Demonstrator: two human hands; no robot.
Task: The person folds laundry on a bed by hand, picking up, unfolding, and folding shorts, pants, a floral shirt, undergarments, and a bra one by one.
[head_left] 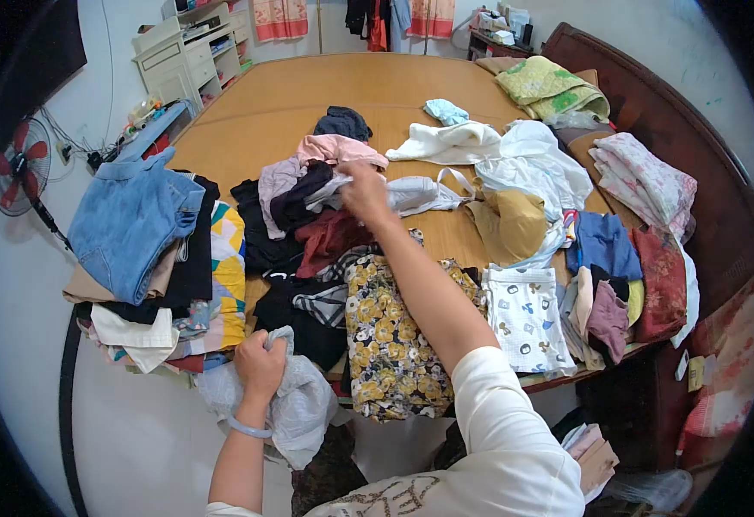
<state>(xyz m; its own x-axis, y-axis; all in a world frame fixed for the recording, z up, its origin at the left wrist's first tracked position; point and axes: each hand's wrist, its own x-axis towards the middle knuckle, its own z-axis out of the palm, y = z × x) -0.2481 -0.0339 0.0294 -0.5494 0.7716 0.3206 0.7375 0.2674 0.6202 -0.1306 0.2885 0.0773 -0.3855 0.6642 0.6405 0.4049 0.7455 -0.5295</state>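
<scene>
Closed round a crumpled translucent plastic bag (299, 401), my left hand (259, 366) is at the near edge of the bed. My right hand (365, 191) reaches over the middle of the clothes heap, at a light grey-white cloth (325, 194); its fingers are partly hidden, so its grip is unclear. Around it lie a pink cloth (342, 149), a dark purple cloth (299, 200) and a dark red cloth (329, 241). A white bra (424, 195) is just to its right. Below my right forearm is a yellow floral garment (390, 336).
Blue denim (136, 224) tops a clothes stack at left. A mustard bra cup (510, 224), white garments (545, 164) and a patterned white cloth (527, 319) lie at right. A fan (22, 168) stands far left; the dark headboard (695, 146) borders the right side.
</scene>
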